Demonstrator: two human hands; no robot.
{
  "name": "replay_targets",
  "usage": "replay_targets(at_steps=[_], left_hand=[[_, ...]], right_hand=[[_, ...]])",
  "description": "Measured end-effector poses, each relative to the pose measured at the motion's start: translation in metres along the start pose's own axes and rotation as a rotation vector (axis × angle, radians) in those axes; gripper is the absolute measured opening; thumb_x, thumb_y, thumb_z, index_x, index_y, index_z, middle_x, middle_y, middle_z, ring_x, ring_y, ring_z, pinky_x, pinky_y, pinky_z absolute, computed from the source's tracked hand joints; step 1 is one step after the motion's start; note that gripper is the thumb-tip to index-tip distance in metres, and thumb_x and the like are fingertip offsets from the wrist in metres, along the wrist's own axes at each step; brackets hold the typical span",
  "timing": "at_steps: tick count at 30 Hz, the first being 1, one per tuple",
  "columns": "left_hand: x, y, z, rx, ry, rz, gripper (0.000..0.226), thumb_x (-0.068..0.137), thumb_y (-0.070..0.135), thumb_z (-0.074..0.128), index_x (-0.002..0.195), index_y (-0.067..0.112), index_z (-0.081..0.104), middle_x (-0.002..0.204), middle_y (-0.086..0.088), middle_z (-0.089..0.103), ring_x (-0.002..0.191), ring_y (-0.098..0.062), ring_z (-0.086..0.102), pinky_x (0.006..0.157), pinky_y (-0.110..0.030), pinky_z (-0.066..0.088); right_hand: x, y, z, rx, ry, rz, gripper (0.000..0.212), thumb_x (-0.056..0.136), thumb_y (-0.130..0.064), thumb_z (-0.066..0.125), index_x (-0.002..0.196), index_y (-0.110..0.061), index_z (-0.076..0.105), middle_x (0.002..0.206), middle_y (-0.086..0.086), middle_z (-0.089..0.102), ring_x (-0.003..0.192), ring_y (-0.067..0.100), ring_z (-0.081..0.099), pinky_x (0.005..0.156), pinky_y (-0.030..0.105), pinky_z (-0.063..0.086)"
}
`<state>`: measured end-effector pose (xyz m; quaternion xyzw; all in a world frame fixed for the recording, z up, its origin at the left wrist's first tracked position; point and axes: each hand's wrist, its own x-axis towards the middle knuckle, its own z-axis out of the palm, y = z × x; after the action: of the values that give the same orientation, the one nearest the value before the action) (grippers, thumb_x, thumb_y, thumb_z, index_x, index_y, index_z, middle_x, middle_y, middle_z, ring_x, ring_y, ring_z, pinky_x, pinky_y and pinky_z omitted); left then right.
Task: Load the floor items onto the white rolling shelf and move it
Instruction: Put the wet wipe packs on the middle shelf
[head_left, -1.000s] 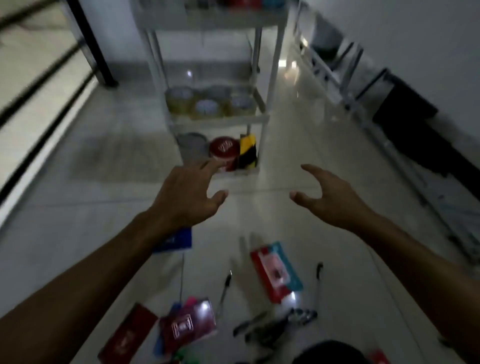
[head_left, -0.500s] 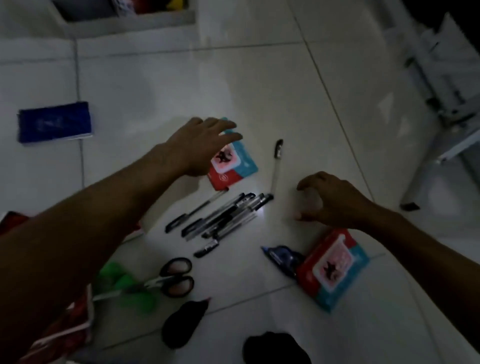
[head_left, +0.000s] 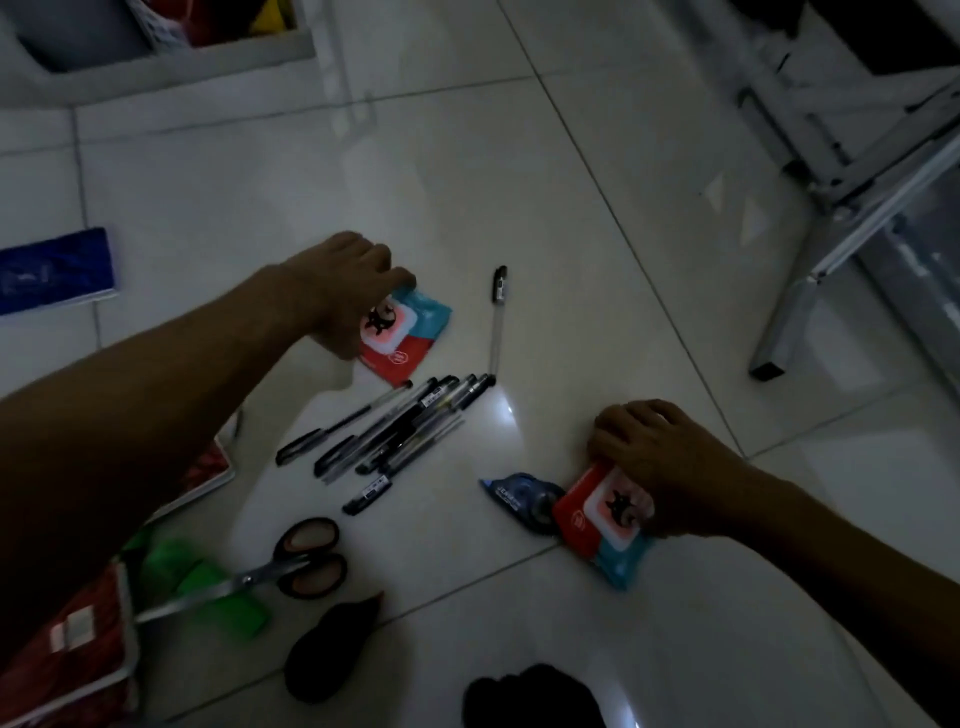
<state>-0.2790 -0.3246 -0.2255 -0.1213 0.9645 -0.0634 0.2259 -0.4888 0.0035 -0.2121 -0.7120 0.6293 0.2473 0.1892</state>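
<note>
Two red-and-teal wipe packs lie on the tiled floor. My left hand (head_left: 345, 291) grips the far pack (head_left: 408, 338) at its upper left edge, fingers curled over it. My right hand (head_left: 660, 462) grips the near pack (head_left: 605, 535) from above. Between them lies a bundle of several black pens (head_left: 395, 431), with one more pen (head_left: 497, 322) apart. The white shelf's bottom tray (head_left: 171, 67) shows at the top left, holding red and yellow items.
Scissors (head_left: 291, 566) lie on green sticky notes (head_left: 208, 587). A correction tape (head_left: 524, 496) touches the near pack. A blue booklet (head_left: 54, 270) lies left, red notebooks (head_left: 67, 649) at the bottom left. A metal rack leg (head_left: 779, 332) stands on the right.
Both hands have dropped onto the packs: the left curled over the far pack's edge, the right moved back from bare floor onto the near pack. The view tilted from the shelf down to the floor.
</note>
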Motion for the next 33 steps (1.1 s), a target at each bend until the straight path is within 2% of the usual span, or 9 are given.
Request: replay_targets(at_steps=[4,8,12,14,17,23,26,29,33], left_hand=[[-0.014,0.001,-0.003,-0.213,-0.020,-0.132,0.104,0.065,0.058,0.075,0.146,0.016,0.025,0.129,-0.015,0.044,0.110,-0.028,0.052,0.097,-0.037,0.043],[-0.028,0.003,-0.001,-0.331,0.048,-0.212,0.103,0.067,0.061,0.073,0.145,0.014,0.026,0.126,-0.016,0.044,0.108,-0.029,0.052,0.093,-0.038,0.045],[-0.040,0.006,0.005,-0.626,0.031,-0.355,0.076,0.065,0.059,0.077,0.117,0.015,0.043,0.109,-0.011,0.053,0.090,-0.023,0.054,0.074,-0.031,0.046],[-0.048,0.008,0.011,-0.734,0.008,-0.438,0.069,0.064,0.056,0.078,0.106,0.019,0.038,0.101,-0.005,0.056,0.081,-0.019,0.054,0.068,-0.028,0.042],[-0.062,0.005,0.014,-0.863,0.017,-0.542,0.075,0.064,0.056,0.078,0.113,0.017,0.037,0.103,-0.003,0.056,0.082,-0.018,0.056,0.069,-0.028,0.045],[-0.114,-0.045,-0.033,-0.950,0.164,-0.665,0.113,0.046,0.062,0.085,0.128,0.014,0.024,0.107,-0.002,0.058,0.088,-0.023,0.065,0.083,-0.044,0.055],[-0.138,-0.085,-0.067,-0.963,0.269,-0.721,0.108,0.055,0.051,0.087,0.130,0.016,0.017,0.106,-0.003,0.057,0.082,-0.020,0.064,0.076,-0.039,0.056],[-0.162,-0.121,-0.110,-1.057,0.399,-0.854,0.103,0.061,0.044,0.083,0.132,0.008,0.017,0.099,0.000,0.052,0.068,-0.007,0.051,0.058,-0.023,0.042],[-0.204,-0.154,-0.164,-1.151,0.465,-0.871,0.072,0.061,0.042,0.080,0.113,0.018,0.036,0.085,0.008,0.056,0.068,-0.003,0.054,0.050,-0.019,0.038]], right_hand=[[0.007,0.012,-0.009,0.133,0.091,0.073,0.084,0.064,-0.067,0.070,0.130,-0.029,0.034,0.127,-0.008,0.051,0.113,0.015,0.045,0.107,0.034,0.025],[0.019,0.014,-0.029,0.382,0.211,0.187,0.083,0.062,-0.067,0.072,0.124,-0.027,0.037,0.106,-0.010,0.054,0.085,0.007,0.048,0.082,0.027,0.038],[0.036,0.003,-0.048,0.752,0.286,0.312,0.092,0.060,-0.068,0.076,0.131,-0.030,0.031,0.107,-0.013,0.055,0.084,-0.001,0.056,0.071,0.022,0.047],[0.046,-0.006,-0.055,0.822,0.308,0.308,0.107,0.052,-0.070,0.079,0.136,-0.031,0.026,0.117,-0.010,0.056,0.095,0.004,0.059,0.083,0.034,0.052],[0.061,-0.020,-0.070,0.771,0.349,0.307,0.125,0.048,-0.059,0.087,0.144,-0.034,0.010,0.131,-0.002,0.050,0.116,0.020,0.054,0.103,0.052,0.041],[0.098,-0.039,-0.145,0.781,0.638,0.354,0.100,0.057,-0.058,0.080,0.135,-0.029,0.025,0.116,-0.002,0.036,0.106,0.021,0.051,0.088,0.044,0.051],[0.116,-0.044,-0.206,0.740,0.735,0.334,0.092,0.060,-0.057,0.076,0.132,-0.023,0.031,0.111,-0.003,0.030,0.107,0.022,0.046,0.082,0.035,0.045],[0.125,-0.048,-0.278,0.671,0.760,0.336,0.089,0.061,-0.058,0.072,0.132,-0.021,0.034,0.119,0.007,0.037,0.111,0.028,0.045,0.085,0.039,0.045],[0.113,-0.052,-0.365,0.575,0.771,0.359,0.087,0.065,-0.064,0.067,0.134,-0.022,0.037,0.124,0.009,0.043,0.113,0.028,0.046,0.088,0.042,0.043]])
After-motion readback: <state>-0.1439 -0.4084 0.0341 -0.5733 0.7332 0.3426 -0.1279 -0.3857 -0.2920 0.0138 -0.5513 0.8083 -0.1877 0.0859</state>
